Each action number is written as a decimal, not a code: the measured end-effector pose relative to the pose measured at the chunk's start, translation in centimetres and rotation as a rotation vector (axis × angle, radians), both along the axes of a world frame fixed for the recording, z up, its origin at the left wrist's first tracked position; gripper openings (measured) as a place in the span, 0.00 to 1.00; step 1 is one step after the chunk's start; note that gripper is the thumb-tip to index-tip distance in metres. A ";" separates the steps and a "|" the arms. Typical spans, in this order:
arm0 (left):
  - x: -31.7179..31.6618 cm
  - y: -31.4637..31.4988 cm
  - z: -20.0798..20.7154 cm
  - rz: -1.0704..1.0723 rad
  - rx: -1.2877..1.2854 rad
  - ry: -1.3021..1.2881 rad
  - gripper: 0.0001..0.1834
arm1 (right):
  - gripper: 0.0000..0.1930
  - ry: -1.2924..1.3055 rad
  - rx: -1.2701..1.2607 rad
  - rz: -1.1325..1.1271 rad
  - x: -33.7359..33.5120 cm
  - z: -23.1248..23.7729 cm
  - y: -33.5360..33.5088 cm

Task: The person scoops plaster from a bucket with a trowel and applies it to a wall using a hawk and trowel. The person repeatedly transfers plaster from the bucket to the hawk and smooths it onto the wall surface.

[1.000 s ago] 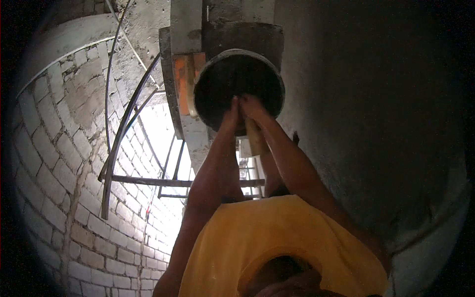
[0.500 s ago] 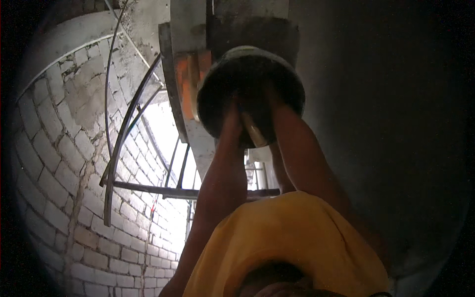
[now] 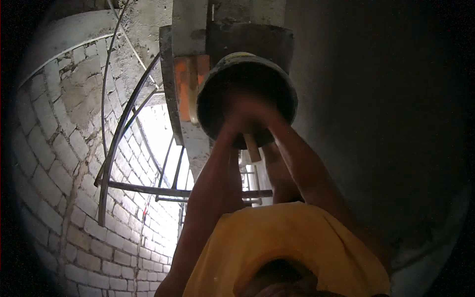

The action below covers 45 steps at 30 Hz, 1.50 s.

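Both my arms reach up from my yellow shirt point(image 3: 292, 247) to a dark round pan point(image 3: 277, 84) with a pale rim, held overhead. My left hand point(image 3: 230, 121) and my right hand point(image 3: 269, 119) press close together against its dark face, and both are blurred. A short wooden handle point(image 3: 252, 147) sticks down between my wrists; which hand grips it I cannot tell. The pan sits just below a grey concrete beam point(image 3: 232, 24) and next to an orange patch point(image 3: 185, 86).
A whitewashed brick wall point(image 3: 54, 163) curves along the left. Dark metal bars point(image 3: 148, 188) cross in front of a bright opening point(image 3: 158, 133). A dark plastered wall point(image 3: 386, 123) fills the right side.
The pan has shifted and tilted, now filling more of the view. My arms have spread a little and my hands blur with motion.
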<state>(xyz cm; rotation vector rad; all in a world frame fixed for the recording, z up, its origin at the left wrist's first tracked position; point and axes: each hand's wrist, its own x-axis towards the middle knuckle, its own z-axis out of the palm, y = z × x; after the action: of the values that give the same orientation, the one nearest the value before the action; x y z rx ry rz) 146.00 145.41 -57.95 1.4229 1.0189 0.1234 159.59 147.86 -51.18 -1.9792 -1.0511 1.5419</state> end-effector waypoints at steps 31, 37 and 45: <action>6.4 3.7 10.5 0.874 -0.812 -0.073 0.20 | 0.18 -0.012 0.063 -0.197 -0.3 17.5 -4.8; 6.5 -0.6 10.4 0.463 -0.110 -0.022 0.21 | 0.26 0.298 -0.291 -0.442 2.5 23.4 -3.0; 1.7 2.3 19.3 0.171 0.208 0.017 0.21 | 0.27 0.418 -0.469 -0.381 5.4 20.1 -5.1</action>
<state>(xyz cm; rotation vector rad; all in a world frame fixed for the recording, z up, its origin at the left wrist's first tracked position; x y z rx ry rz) 147.71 147.75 -38.65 1.5240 1.1682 0.3515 164.99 142.74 -31.10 -1.8579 -0.1401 1.9720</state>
